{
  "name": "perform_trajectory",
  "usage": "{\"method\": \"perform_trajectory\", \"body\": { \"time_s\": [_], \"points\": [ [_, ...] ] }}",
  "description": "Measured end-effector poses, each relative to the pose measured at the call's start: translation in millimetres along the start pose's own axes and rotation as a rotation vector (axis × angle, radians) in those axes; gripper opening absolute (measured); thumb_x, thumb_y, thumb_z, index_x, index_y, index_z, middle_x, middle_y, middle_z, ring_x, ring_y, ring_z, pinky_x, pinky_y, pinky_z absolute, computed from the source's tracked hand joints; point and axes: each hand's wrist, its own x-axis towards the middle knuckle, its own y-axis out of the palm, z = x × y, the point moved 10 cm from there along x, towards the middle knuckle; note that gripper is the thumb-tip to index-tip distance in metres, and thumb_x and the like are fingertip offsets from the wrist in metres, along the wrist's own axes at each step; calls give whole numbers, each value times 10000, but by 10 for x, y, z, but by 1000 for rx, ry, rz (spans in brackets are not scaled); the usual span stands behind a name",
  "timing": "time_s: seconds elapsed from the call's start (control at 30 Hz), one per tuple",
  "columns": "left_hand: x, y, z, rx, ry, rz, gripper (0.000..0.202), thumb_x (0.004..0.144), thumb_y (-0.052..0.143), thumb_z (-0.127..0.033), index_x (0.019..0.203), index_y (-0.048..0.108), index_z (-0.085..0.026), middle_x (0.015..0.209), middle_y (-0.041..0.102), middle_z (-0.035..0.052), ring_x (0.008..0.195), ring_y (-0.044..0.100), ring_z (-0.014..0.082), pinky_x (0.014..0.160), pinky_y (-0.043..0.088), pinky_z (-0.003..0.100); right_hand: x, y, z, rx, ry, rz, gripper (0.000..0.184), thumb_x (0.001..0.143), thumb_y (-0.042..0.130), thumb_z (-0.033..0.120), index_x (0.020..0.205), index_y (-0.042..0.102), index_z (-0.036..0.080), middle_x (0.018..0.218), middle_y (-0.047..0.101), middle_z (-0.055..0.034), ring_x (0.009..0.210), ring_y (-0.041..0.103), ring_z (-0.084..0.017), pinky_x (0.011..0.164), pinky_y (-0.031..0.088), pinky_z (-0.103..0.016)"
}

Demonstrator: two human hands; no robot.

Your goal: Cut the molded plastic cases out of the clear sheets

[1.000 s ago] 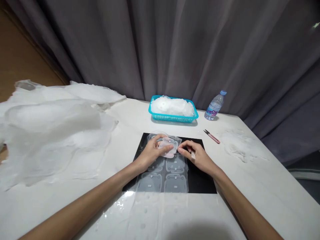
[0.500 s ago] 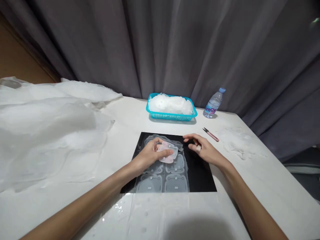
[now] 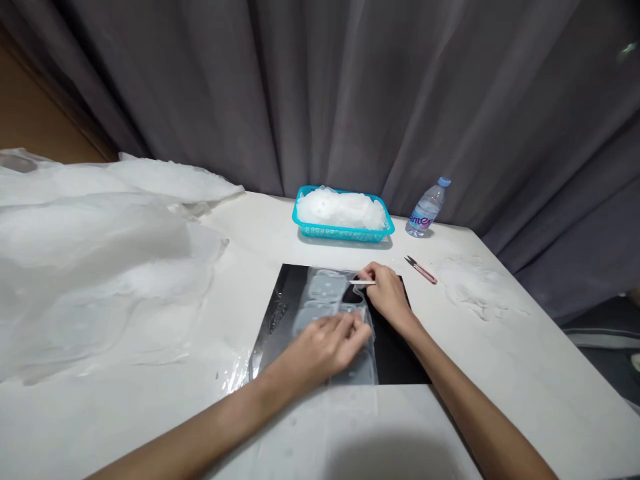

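Note:
A translucent plastic sheet (image 3: 320, 297) moulded with rounded shapes lies over a black mat (image 3: 395, 357) in the middle of the white table (image 3: 500, 373). My left hand (image 3: 327, 347) rests on the sheet's near part, fingers bent and pressing on it. My right hand (image 3: 385, 293) sits at the sheet's far right corner, pinching a thin whitish strip or blade (image 3: 363, 283) that points left. What that strip is I cannot make out.
A turquoise basket (image 3: 343, 230) piled with white plastic pieces stands at the back, a water bottle (image 3: 427, 209) to its right. Small pink-handled snips (image 3: 423, 270) lie right of the mat. White plastic sheeting (image 3: 95, 260) heaps on the left. Scraps (image 3: 477, 283) lie at the right.
My left hand let go of the pinkish piece and slid nearer along the sheet. My right hand came back to the sheet's far corner with a thin strip pinched in it.

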Motion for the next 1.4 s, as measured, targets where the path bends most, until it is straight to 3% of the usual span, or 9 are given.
{"method": "perform_trajectory", "body": {
  "time_s": [0.07,0.2,0.27,0.37,0.57,0.8,0.9,1.03,1.4],
  "points": [
    [-19,-20,23,-56,-42,-10,283,1071,352,-314,979,599,-210,842,642,68,749,630,221,700,466,337,14,-128,-65,-75,-11,-96,279,1014,519,359,823,662,213,889,714,-118,953,582,-279,829,473,-388],
    [31,-166,462,-477,-331,-37,290,1047,505,-487,944,539,-218,689,576,-35,618,551,141,600,410,247,27,-314,-34,-136,-84,-100,194,985,603,394,958,716,238,1016,730,-83,1000,575,-278,930,452,-422],
    [84,-192,562,-708,-369,-18,296,1012,580,-505,973,546,-213,753,650,-22,696,625,148,671,469,249,-22,-438,12,-145,-108,-126,233,1003,578,398,1081,720,230,1099,711,-92,1017,580,-274,968,438,-444],
    [117,-186,593,-895,-394,3,293,978,651,-483,993,556,-206,867,730,22,837,712,186,813,533,303,-165,-511,111,-100,-133,-102,263,1012,574,419,1063,728,212,1052,699,-95,976,598,-264,933,455,-433],
    [95,-177,500,-875,-389,-9,284,978,658,-468,999,593,-192,825,712,19,734,653,155,689,468,258,-440,-254,334,237,-79,210,309,963,673,507,1070,761,231,887,706,-36,788,614,-194,716,486,-321],
    [93,-190,477,-905,-395,-22,305,976,675,-481,976,604,-185,684,589,-42,564,468,76,536,329,199,-450,-350,446,332,-81,147,191,896,773,428,900,790,238,822,728,-24,712,578,-176,652,453,-317],
    [78,-133,452,-1025,-427,1,290,978,680,-476,1016,639,-191,745,621,-27,636,567,93,624,455,203,-448,-389,454,360,-75,128,176,891,778,409,895,791,234,800,724,-21,707,578,-171,643,438,-312],
    [69,-72,407,-1234,-456,20,383,976,651,-547,1081,680,-180,952,741,69,865,723,198,849,568,331,-436,-417,422,361,-55,106,190,885,780,419,908,796,231,817,717,-25,700,568,-167,642,429,-312],
    [66,27,435,-1371,-449,90,754,933,464,-804,1251,640,-143,1119,795,177,944,781,276,901,559,368,-402,-421,323,349,-24,109,260,891,760,468,908,779,209,830,723,-42,696,587,-172,622,437,-303]
  ]
}}
